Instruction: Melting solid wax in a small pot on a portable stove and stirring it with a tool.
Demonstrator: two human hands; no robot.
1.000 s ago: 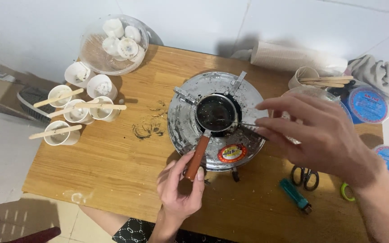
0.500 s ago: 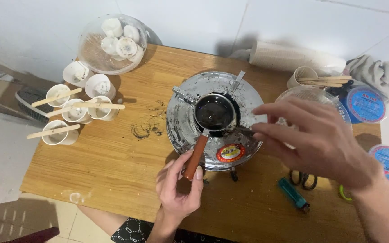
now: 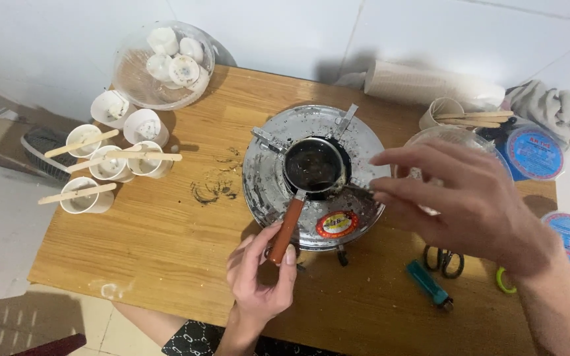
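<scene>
From the head camera, a small metal pot of dark liquid sits on the round silver burner at the middle of the wooden table. The left hand pinches the pot's brown handle near its free end. The right hand hovers beside the rim, fingers pinched on a thin metal stick that reaches toward the liquid. The pot looks light and rigid, likely hot and easy to spill, so the handle seems the safe hold. White cups with wooden sticks stand left; a blue lighter lies near.
</scene>
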